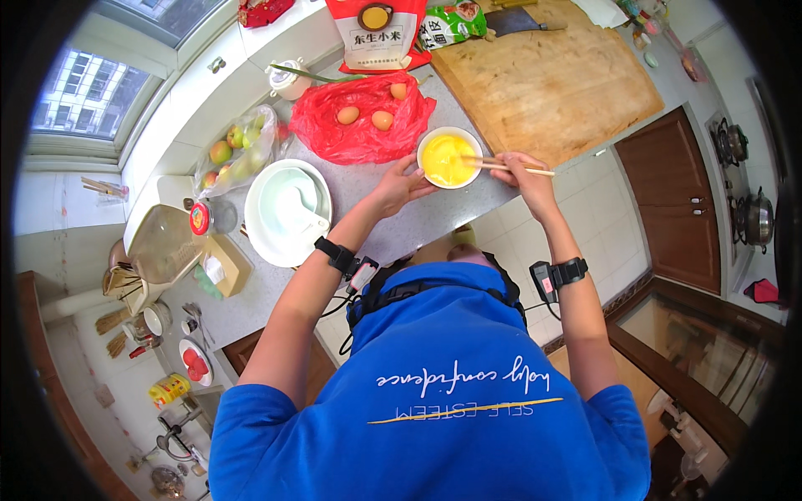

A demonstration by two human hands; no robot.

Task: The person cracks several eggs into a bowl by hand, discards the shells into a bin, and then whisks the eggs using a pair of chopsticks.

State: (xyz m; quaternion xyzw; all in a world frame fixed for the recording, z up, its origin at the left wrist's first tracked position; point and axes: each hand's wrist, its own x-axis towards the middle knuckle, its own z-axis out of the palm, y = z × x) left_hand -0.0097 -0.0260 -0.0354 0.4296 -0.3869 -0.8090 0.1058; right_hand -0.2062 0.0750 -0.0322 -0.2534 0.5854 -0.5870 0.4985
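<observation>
A white bowl point(477, 141) of yellow beaten egg point(443, 156) stands near the edge of the grey counter. My left hand point(402, 186) rests against the bowl's left side, thumb and fingers at its wall. In my right hand point(525, 177) is a pair of wooden chopsticks point(495, 164), whose tips dip into the egg. Just beyond the bowl, several brown eggs point(382, 120) lie on a crumpled red plastic bag point(326, 134).
A large wooden board point(551, 81) with a cleaver point(510, 22) lies at the right. Nested white basins point(254, 219), a bag of apples point(220, 152) and a glass jar point(222, 217) are on the left. Behind the eggs stands a millet bag point(376, 44).
</observation>
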